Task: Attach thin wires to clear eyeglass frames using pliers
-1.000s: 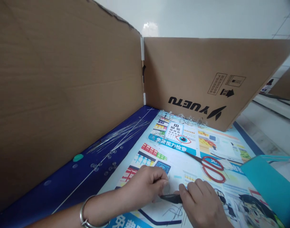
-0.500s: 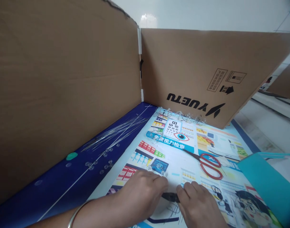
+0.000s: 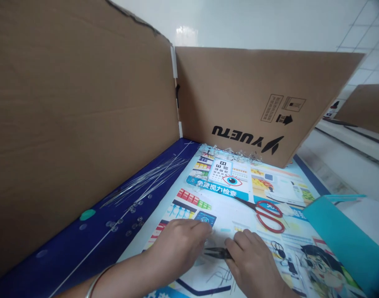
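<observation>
From afar I saw brown cardboard panels [image 3: 235, 87] walling two sides of the blue, brightly printed surface [image 3: 61, 256]. A turquoise folder [image 3: 347, 240] lay right. My hands were apart; whether the curled left hand [image 3: 183, 244] gripped anything, I couldn't tell. Red-handled metal scissors [image 3: 255, 207] lay beyond the right hand [image 3: 253, 260], clamped on dark metal pliers [image 3: 219, 253] pointing left. Clear round beads [image 3: 140, 219] lay leftward.

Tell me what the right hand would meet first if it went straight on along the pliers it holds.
Most likely the left hand: the pliers in the right hand point towards it. Depth is unclear, so they might pass just beneath it.
</observation>
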Motion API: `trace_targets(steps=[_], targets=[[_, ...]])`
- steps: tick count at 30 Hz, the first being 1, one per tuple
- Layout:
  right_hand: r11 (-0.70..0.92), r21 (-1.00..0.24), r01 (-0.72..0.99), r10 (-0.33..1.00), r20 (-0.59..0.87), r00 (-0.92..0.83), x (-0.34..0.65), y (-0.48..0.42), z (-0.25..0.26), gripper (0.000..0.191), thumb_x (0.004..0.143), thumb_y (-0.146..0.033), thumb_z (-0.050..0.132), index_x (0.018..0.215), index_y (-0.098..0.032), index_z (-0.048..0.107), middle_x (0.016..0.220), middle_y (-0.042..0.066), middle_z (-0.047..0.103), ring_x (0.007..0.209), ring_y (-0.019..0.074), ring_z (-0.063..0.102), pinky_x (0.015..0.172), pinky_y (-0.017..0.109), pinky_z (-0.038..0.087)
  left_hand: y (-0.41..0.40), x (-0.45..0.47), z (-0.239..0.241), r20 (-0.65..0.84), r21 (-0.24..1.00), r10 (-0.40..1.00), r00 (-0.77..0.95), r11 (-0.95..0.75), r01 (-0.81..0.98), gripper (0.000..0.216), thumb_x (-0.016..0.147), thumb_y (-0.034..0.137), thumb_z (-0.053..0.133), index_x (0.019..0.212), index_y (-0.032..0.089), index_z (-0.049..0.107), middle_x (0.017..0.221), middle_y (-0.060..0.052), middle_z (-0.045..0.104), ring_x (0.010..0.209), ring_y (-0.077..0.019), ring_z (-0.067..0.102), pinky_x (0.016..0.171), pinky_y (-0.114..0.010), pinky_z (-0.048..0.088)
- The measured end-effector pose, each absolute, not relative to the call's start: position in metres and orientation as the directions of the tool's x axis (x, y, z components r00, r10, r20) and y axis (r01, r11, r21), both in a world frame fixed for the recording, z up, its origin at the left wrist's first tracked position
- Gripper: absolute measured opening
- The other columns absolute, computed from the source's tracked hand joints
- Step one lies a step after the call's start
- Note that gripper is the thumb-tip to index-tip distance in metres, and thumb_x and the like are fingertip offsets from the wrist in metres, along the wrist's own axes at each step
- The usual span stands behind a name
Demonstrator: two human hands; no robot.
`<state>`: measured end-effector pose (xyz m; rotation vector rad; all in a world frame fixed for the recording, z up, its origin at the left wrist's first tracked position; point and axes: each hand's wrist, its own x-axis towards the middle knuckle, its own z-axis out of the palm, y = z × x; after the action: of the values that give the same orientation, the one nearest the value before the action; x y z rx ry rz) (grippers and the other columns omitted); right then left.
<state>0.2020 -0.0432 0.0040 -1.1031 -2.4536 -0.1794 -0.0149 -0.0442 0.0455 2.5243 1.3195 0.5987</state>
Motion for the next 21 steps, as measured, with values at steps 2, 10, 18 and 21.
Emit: trace_targets(steps=[2, 10, 18, 21], targets=[[0.687, -0.108, 0.718, 0.668, 0.482, -0.567, 0.203, -0.040, 0.000, 0.014, 0.072, -0.021, 0.060, 0.086, -0.022, 0.059, 0.075, 0.003, 0.054, 0.074, 0.0208, 0.045, 0.067, 0.033, 0.034, -0.040, -0.016, 0.046, 0.271, 0.473, 0.845, 0.461, -0.534, 0.701, 0.022, 0.086, 0.012, 0.040, 0.088, 0.018, 0.061, 0.072, -0.004, 0.064, 0.067, -0.0164, 0.059, 0.063, -0.025, 0.043], [0.565, -0.444, 0.695, 0.825, 0.284, -0.489, 0.208, -0.034, 0.005, 0.010, 0.082, -0.022, 0.047, 0.085, -0.021, 0.057, 0.079, 0.004, 0.053, 0.076, 0.0186, 0.050, 0.065, 0.028, 0.039, -0.031, -0.017, 0.051, 0.218, 0.702, 0.897, 0.385, -0.418, 0.577, 0.019, 0.086, 0.015, 0.046, 0.081, 0.018, 0.064, 0.073, -0.001, 0.063, 0.070, -0.0140, 0.057, 0.064, -0.021, 0.041], [0.440, -0.477, 0.761, 0.888, 0.104, -0.448, 0.202, -0.033, 0.015, 0.009, 0.082, -0.029, 0.053, 0.077, -0.023, 0.059, 0.076, 0.001, 0.054, 0.074, 0.0165, 0.052, 0.064, 0.025, 0.038, -0.033, -0.017, 0.047, 0.258, 0.707, 0.871, 0.418, -0.465, 0.533, 0.018, 0.087, 0.016, 0.048, 0.087, 0.019, 0.066, 0.076, -0.002, 0.065, 0.072, -0.0149, 0.057, 0.065, -0.023, 0.042], [0.447, -0.454, 0.771, 0.885, 0.100, -0.454, 0.200, -0.036, 0.016, 0.009, 0.081, -0.029, 0.053, 0.077, -0.023, 0.059, 0.077, 0.000, 0.054, 0.075, 0.0166, 0.053, 0.064, 0.025, 0.038, -0.035, -0.015, 0.045, 0.276, 0.684, 0.861, 0.428, -0.489, 0.541, 0.019, 0.087, 0.016, 0.048, 0.089, 0.020, 0.066, 0.076, -0.003, 0.065, 0.072, -0.0151, 0.058, 0.065, -0.023, 0.042]])
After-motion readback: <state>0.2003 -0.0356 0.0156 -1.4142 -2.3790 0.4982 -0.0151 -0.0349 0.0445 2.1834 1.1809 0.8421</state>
